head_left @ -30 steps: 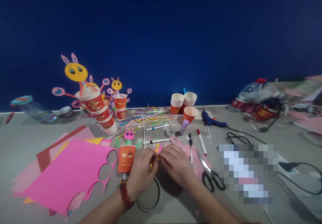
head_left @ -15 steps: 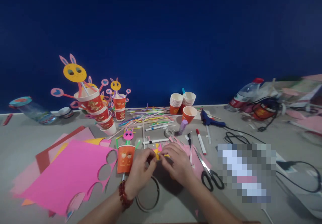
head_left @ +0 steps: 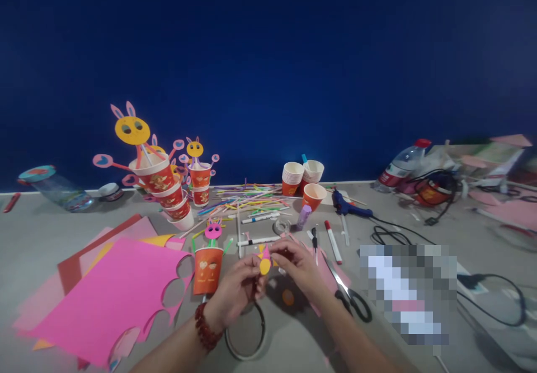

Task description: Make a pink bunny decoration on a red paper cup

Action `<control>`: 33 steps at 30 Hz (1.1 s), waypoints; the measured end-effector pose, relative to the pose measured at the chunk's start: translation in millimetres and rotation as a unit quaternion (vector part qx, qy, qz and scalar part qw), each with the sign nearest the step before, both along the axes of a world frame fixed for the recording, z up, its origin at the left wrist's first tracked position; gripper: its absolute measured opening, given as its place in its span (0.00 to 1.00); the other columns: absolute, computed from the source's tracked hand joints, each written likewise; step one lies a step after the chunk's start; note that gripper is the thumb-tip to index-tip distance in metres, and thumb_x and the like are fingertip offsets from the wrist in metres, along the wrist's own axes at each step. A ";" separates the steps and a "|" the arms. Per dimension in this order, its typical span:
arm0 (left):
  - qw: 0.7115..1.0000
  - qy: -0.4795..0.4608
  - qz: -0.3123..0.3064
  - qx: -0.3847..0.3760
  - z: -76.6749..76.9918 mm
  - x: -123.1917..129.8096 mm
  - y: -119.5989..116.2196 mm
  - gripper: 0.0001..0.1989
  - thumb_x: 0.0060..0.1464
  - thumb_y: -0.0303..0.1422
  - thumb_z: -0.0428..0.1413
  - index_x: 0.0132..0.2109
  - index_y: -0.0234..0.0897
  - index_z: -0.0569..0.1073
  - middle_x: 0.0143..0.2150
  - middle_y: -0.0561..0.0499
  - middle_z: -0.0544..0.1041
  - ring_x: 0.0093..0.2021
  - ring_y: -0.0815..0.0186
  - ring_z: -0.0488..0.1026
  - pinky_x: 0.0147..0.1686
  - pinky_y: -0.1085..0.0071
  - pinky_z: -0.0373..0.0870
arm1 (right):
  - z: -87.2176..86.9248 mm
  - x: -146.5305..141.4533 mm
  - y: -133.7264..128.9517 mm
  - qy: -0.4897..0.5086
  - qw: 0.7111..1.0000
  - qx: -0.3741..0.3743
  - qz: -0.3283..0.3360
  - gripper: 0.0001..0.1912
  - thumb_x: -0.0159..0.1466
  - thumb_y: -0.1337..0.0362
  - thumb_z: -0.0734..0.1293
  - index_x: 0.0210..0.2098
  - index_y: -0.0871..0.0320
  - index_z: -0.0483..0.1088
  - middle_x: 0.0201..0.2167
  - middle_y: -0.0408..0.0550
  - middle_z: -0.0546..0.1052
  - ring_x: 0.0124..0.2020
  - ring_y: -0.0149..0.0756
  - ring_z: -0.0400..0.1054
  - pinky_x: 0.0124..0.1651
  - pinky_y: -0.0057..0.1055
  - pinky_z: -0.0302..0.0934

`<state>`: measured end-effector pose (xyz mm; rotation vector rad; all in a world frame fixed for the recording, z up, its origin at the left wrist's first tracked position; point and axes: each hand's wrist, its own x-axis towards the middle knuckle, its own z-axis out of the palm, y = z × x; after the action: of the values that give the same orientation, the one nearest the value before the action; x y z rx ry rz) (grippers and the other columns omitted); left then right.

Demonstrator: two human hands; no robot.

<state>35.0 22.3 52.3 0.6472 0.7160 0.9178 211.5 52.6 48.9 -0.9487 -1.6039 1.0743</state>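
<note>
My left hand (head_left: 239, 286) pinches a small yellow paper circle (head_left: 265, 266) between thumb and forefinger. My right hand (head_left: 296, 261) is just to its right, fingers bent together; whatever lies between its fingertips is too small to make out. Pink and yellow paper scraps (head_left: 263, 248) show just behind the fingertips. Below the right hand, a small orange disc (head_left: 287, 297) lies in shadow on the grey table. An orange paper cup (head_left: 207, 272) with a pink bunny-eared face (head_left: 213, 230) stands left of my left hand. Under my left wrist lies a thin ring (head_left: 263, 328).
Pink paper sheets (head_left: 113, 294) cover the left. Decorated cups (head_left: 153, 177) stand behind them. Straws (head_left: 247, 198), markers (head_left: 334, 242), a tape roll (head_left: 281, 226) and white cups (head_left: 293, 174) lie farther back. Scissors (head_left: 356, 304), a blue glue gun (head_left: 350, 205) and cables are right.
My left hand has turned and lifted slightly, so the yellow circle now shows. My right hand has shifted slightly. The orange disc beneath has come into view. The camera view has shifted slightly.
</note>
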 end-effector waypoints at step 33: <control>0.658 0.488 0.194 0.540 8.6 -12.5 -13.0 0.13 0.57 0.23 0.56 0.49 0.41 0.72 0.43 0.47 0.73 0.45 0.61 0.71 0.46 0.64 0.69 | 8.9 -7.4 -11.2 -0.014 0.998 0.056 -0.001 0.06 0.59 0.66 0.66 0.26 0.55 0.67 0.26 0.44 0.71 0.30 0.36 0.66 0.34 0.31 0.61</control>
<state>22.6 9.3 60.8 2.2489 1.2649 1.3690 204.1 41.4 57.8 -0.8944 -1.6665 0.9638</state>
